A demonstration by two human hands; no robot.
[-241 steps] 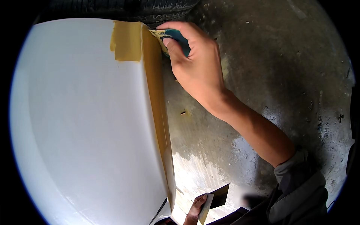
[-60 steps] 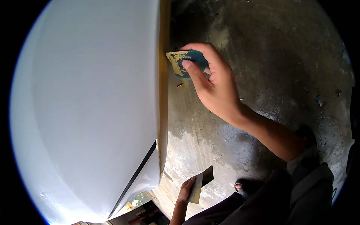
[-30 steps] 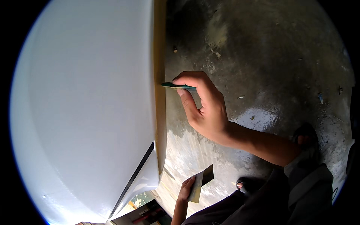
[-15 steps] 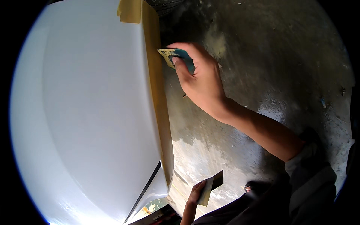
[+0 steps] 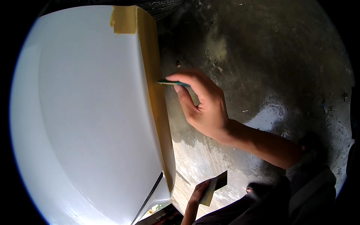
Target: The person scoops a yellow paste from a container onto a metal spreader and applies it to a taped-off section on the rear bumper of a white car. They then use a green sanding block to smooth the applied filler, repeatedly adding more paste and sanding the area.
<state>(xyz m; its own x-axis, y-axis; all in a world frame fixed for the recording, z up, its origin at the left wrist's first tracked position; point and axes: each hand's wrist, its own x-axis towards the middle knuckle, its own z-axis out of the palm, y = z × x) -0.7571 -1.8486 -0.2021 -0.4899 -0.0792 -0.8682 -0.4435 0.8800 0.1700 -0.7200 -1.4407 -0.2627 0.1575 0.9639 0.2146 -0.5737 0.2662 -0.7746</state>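
Observation:
A green flexible scraper with yellow smears is pinched edge-on between the thumb and fingers of my right hand. Its left end meets, or nearly meets, the yellow-coated band running down the right side of a white curved panel. A separate yellow patch covers part of the panel's top right corner. Low in the view, my left hand is closed on a pair of flat plates, one dark and one pale with yellowish material.
Stained concrete floor lies right of the panel. A black tyre shows at the top edge. A dark slit crosses the panel's lower end. My dark trousers and sandalled foot fill the lower right, with small debris scattered on the floor.
Since half a second ago my right hand has moved down along the yellow band, and the scraper has turned edge-on. The view has shifted, showing more of the panel's upper end.

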